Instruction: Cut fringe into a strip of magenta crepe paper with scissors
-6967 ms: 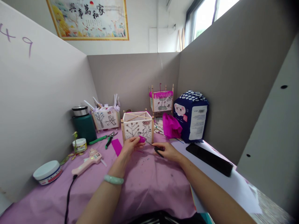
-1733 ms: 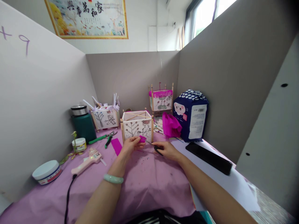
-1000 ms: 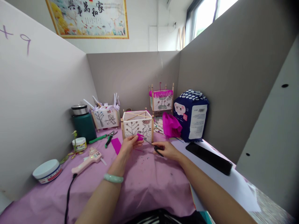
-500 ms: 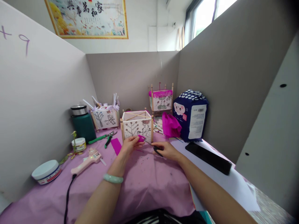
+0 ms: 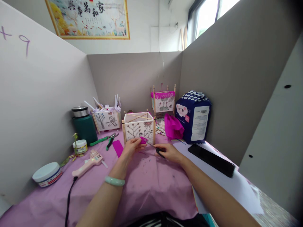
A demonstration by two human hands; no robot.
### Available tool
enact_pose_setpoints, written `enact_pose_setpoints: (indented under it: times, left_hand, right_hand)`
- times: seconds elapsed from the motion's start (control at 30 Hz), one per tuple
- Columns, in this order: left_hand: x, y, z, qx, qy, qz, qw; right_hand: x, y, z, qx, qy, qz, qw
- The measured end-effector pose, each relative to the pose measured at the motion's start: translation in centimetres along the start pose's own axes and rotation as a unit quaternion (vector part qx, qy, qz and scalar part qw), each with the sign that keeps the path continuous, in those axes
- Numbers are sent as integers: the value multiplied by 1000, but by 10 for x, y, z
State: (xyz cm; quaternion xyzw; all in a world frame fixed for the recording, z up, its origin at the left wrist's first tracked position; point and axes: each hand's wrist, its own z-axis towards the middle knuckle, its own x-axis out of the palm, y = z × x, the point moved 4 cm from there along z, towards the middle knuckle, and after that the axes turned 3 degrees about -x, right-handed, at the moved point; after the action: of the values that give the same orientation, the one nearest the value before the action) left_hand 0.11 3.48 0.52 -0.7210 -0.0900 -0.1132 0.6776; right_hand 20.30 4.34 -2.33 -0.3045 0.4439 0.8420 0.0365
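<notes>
With magenta strip point(image 5: 117, 148) flat on tablecloth point(image 5: 94, 176), no slits showing. With left hand point(image 5: 132, 147), pinching magenta piece point(image 5: 143, 140), perhaps part-slit, before front box point(image 5: 132, 129), unfringed at near rim. Gripping scissors point(image 5: 160, 152) in right hand point(image 5: 170, 153), fingers curled, blades at piece. Beyond, with rear box point(image 5: 163, 105) already fringed.

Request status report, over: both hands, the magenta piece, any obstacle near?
Left hand: grip on small magenta piece. Right hand: grip on black-handled scissors, pointing toward it; cutting contact unclear. Nothing seen between; wood-framed box stands just behind.
</notes>
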Motion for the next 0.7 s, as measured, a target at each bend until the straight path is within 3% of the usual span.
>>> enact_pose_setpoints:
  times: [0.7]
  left_hand:
    - [-1,3,2,-8,11,7,1000]
  right_hand:
    - [0,3,0,4,0,18,1000]
